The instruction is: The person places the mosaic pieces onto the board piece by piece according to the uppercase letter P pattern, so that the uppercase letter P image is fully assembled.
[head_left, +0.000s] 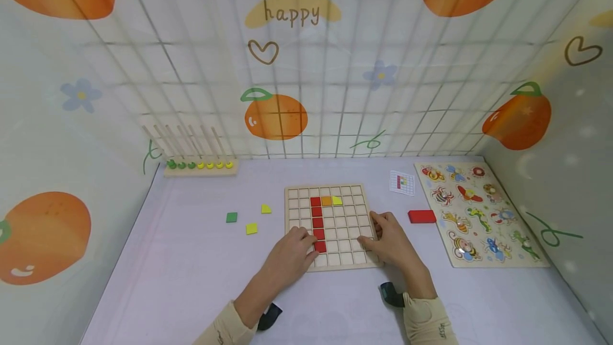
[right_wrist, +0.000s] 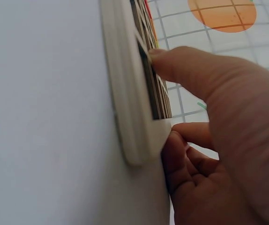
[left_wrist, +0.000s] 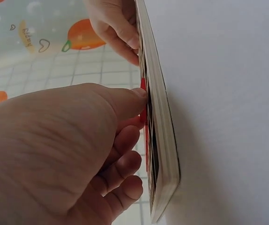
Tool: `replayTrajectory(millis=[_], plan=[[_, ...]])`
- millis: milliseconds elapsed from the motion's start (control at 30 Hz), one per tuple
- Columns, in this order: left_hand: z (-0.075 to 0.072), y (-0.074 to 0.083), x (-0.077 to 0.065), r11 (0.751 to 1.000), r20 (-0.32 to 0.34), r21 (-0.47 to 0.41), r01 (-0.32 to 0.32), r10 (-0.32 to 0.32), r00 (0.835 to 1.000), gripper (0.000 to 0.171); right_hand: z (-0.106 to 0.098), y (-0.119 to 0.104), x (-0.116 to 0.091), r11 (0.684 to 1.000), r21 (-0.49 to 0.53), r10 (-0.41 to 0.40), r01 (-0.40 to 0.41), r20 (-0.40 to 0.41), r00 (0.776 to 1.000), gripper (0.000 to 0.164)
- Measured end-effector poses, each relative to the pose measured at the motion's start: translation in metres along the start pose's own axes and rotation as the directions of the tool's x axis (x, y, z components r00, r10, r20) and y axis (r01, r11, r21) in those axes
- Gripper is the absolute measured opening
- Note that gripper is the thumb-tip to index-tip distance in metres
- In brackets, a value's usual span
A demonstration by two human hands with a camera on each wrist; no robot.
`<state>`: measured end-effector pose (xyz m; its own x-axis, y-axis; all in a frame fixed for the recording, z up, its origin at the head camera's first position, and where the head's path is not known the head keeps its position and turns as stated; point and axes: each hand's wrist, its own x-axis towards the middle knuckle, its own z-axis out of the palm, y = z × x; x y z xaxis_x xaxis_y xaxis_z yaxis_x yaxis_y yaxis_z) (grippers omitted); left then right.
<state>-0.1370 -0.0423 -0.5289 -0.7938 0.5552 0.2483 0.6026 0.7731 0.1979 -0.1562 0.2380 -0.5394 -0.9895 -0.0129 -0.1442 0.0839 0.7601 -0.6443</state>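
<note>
A wooden grid board (head_left: 345, 249) lies on the table. A column of red square tiles (head_left: 317, 222) stands in it, with an orange square tile (head_left: 326, 201) and a yellow tile (head_left: 337, 200) beside the top one. My left hand (head_left: 287, 257) reaches over the board's lower left and pinches the lowest red tile (head_left: 320, 247) between thumb and index finger; the left wrist view shows red (left_wrist: 143, 115) at the thumb tip. At the board's right edge, my right hand (head_left: 390, 238) holds the frame, thumb over the grid and fingers (right_wrist: 174, 154) along the side.
Left of the board lie a green square tile (head_left: 232, 217) and two yellow pieces (head_left: 251, 228). A wooden peg stand (head_left: 201, 171) with beads is at the back left. On the right are a pattern card (head_left: 402, 183), a red block (head_left: 422, 216) and an insect puzzle board (head_left: 479, 215).
</note>
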Motion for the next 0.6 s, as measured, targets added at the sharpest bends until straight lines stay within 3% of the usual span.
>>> replayTrajectory(millis=[600], plan=[[0.0023, -0.0001, 0.0009, 0.999, -0.019, -0.052, 0.009, -0.01, 1.0, 0.027, -0.0006, -0.0023, -0.0007, 0.999, 0.017, 0.028, -0.028, 0.01, 1.0, 0.088]])
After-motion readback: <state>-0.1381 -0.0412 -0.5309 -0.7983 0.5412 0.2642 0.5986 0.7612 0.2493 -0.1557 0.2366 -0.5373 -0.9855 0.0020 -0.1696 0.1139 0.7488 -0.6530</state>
